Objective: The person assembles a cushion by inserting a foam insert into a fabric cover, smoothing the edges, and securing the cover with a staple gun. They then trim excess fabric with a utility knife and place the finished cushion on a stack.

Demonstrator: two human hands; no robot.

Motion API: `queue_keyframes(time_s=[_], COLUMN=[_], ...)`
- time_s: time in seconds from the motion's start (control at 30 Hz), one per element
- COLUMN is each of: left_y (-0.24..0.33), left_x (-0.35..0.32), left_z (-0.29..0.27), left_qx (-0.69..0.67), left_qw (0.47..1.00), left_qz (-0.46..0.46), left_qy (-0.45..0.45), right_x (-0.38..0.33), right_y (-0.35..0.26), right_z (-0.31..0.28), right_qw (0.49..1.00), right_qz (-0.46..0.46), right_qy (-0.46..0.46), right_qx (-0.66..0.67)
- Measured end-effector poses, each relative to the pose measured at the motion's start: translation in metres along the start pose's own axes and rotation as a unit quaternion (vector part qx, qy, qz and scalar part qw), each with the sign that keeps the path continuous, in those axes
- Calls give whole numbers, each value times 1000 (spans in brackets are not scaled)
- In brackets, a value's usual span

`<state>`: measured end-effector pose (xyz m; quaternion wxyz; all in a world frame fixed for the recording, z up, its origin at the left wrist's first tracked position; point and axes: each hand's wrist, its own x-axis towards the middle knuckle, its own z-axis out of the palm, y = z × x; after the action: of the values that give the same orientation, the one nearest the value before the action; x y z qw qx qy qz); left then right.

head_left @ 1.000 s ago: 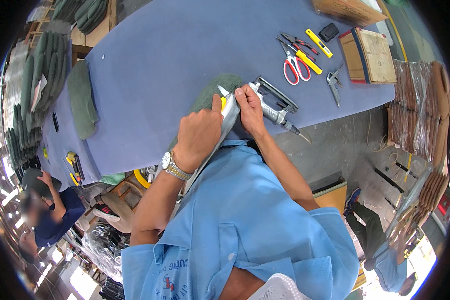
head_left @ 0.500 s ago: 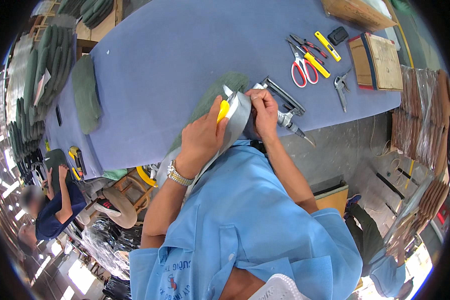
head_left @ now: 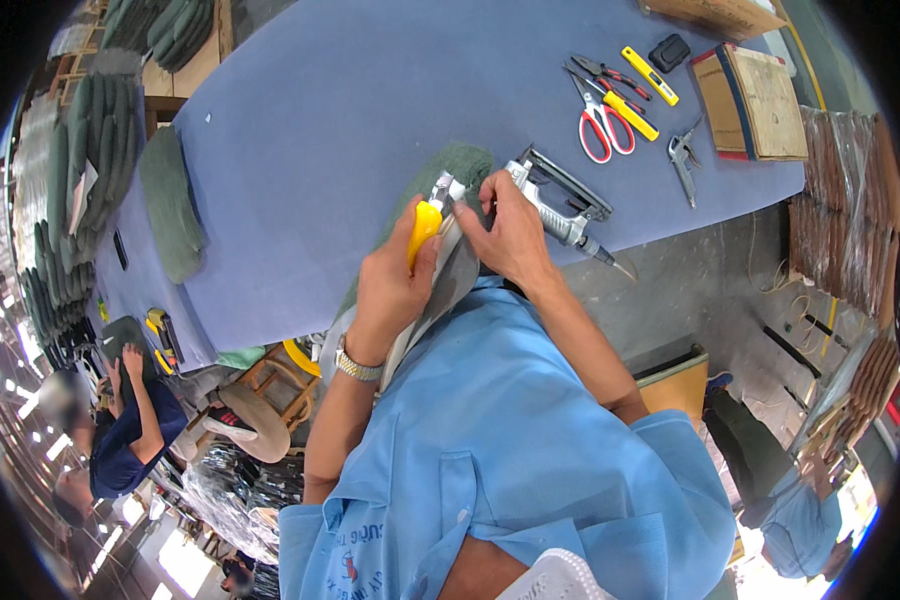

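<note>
A long green cloth-covered padded piece [head_left: 454,160] lies in front of me, its far end on the table and its near part against my body. Its grey underside [head_left: 458,272] faces me. My left hand [head_left: 394,278], with a metal watch on the wrist, is wrapped round a yellow-handled cutter [head_left: 425,228]. The cutter's metal end points away, close to the piece's far end. There my right hand [head_left: 515,235] has thumb and fingers bent round the edge of the padded piece. What sits right between those fingertips is partly hidden.
A staple gun [head_left: 560,205] with an air hose lies just right of my right hand. Beyond it are red-handled scissors [head_left: 606,132], pliers [head_left: 610,75], a yellow knife [head_left: 650,76], an air blow gun [head_left: 683,165] and a box [head_left: 750,100]. Another person [head_left: 135,420] works at left.
The cutter has turned and moved slightly left, its metal end now plainly seen. My right hand has come inward over the piece's end. The grey underside has tilted down. The view has shifted slightly.
</note>
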<state>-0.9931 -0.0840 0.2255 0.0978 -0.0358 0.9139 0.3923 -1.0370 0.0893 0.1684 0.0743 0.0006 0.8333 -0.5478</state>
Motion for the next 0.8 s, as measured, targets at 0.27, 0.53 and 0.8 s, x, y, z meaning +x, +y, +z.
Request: queue_keyframes(time_s=[0.27, 0.53, 0.8], left_y=[10, 23, 27], left_x=[3, 12, 17], left_z=[-8, -15, -18], left_qx=[102, 252, 285], left_qw=[992, 965, 956], left_qz=[77, 73, 67], left_qy=[6, -26, -20], right_x=[-5, 4, 11], right_y=[29, 17, 14], right_z=[10, 13, 18], right_qw=[987, 979, 980], right_qz=[55, 51, 16], right_qy=[-17, -35, -34], right_qx=[151, 195, 196])
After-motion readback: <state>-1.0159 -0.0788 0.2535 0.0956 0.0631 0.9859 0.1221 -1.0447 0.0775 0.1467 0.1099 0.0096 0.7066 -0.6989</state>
